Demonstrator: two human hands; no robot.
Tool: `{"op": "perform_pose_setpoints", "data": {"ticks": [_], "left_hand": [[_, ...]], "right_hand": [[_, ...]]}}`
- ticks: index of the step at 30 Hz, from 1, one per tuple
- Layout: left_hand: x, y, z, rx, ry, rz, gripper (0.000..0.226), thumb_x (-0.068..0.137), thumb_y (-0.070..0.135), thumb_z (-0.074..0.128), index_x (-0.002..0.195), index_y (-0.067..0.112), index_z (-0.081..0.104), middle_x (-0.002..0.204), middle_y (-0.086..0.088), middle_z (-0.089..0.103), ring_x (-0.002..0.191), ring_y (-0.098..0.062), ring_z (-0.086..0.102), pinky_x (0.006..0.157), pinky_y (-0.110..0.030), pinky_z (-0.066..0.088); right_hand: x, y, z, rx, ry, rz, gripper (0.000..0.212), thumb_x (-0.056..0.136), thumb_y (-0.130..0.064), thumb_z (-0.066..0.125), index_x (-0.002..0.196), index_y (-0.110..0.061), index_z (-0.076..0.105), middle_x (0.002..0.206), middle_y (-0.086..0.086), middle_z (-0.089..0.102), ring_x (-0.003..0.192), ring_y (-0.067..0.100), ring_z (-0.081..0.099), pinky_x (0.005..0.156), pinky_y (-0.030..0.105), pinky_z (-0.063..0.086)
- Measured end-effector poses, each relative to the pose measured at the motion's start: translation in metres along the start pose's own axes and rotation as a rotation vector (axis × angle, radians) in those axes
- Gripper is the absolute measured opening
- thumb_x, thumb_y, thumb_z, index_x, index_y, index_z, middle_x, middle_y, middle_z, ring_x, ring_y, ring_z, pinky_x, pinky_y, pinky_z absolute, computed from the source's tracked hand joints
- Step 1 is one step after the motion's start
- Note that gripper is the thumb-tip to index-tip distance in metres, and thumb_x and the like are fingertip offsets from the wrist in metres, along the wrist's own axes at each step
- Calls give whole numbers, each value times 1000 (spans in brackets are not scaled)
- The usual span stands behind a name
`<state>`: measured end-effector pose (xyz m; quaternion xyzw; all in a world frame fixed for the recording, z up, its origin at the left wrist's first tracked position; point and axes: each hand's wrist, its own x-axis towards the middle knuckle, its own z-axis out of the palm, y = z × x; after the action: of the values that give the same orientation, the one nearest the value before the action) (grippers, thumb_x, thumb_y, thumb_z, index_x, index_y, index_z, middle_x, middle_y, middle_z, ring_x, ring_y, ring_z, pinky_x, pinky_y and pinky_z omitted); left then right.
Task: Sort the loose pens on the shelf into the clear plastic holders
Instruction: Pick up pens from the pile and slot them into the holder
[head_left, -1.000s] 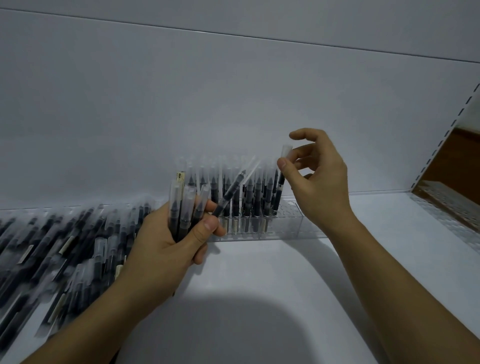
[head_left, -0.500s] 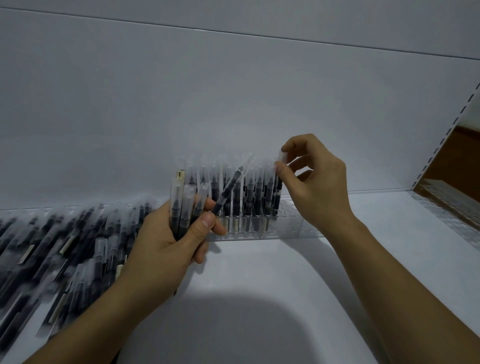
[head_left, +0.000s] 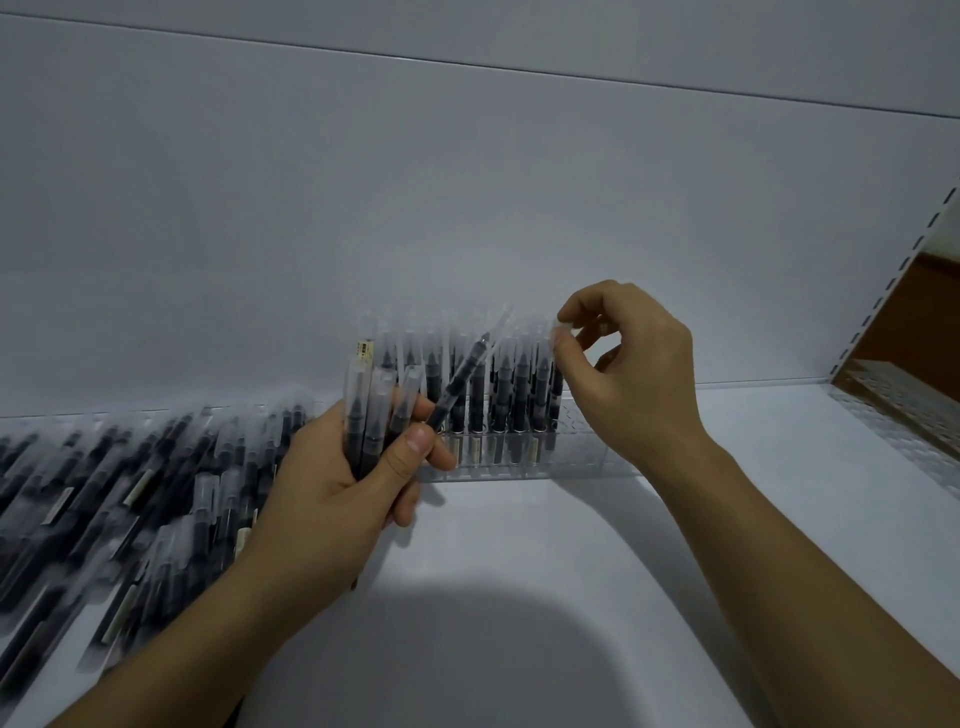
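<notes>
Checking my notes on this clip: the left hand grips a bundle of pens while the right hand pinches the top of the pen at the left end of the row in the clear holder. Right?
Not quite. The head view shows the right hand pinching the pen at the right end of the row in the clear holder, not the left end. The left hand does grip a bundle of pens.

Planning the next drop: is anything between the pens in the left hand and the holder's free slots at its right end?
Yes: the right hand, pinching the last standing pen, hangs over that end of the holder.
</notes>
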<state>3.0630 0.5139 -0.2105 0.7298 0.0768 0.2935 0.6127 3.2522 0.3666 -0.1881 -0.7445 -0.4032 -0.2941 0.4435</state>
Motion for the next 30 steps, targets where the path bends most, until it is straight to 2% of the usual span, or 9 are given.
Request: {"op": "perform_pose_setpoints", "data": {"ticks": [3,5,8,11,15,24,27,30], "left_hand": [[0,0,-1,7,-3,2,24,88,29,55,104,15,63,84,-5,74,48,-14,51,50,-20,47],[0,0,-1,3,-2,-2,24,87,30,55,105,16,63,85,-5,74,49,-14,51,50,-21,47],[0,0,-1,9,-1,2,23,88,29,54,105,16,63,84,-5,74,49,-14,52,51,-21,48],[1,-1,-2,4,-1,6,23,89,29,55,105,14,63,83,-7,74,49,-16,53,51,-21,48],[0,-1,-1,34,-10,13,23,90,28,54,102,12,64,80,-3,74,48,-17,55,51,-21,48],[-1,1,-1,-7,-57,-62,27,89,30,55,107,11,63,87,-7,77,51,-22,63,47,-23,46],[-1,0,-1,-27,-47,-76,28,89,30,55,109,13,63,87,-8,77,59,-26,70,47,-28,49],[-1,-4,-3,4,-5,-74,29,87,32,56,107,16,67,89,-4,77,73,-24,75,54,-31,58]], "right_hand": [[-1,-11,-1,-28,136,-68,9,91,-16,68,100,-15,65,91,-5,64,74,10,58,64,13,41],[-4,-26,-1,132,152,-48,8,92,-12,70,99,-13,65,84,-5,63,71,12,58,62,16,43],[-12,-50,5,560,12,131,17,93,-6,73,107,-9,62,86,1,67,70,11,61,63,25,52],[-18,-60,12,805,-143,259,29,94,-5,71,119,-9,58,95,17,72,77,21,70,72,35,60],[-18,-63,11,891,-165,343,31,93,-3,70,121,-9,58,95,20,73,79,19,73,67,26,56],[-16,-61,5,989,-240,341,30,98,2,61,125,-10,61,102,14,77,84,22,71,65,28,55],[-14,-59,6,1001,-235,326,29,98,1,62,124,-10,60,98,12,75,85,20,70,67,29,55],[-9,-55,2,1032,-183,336,29,96,-4,62,123,-11,58,95,11,73,90,22,73,69,30,58]]}}
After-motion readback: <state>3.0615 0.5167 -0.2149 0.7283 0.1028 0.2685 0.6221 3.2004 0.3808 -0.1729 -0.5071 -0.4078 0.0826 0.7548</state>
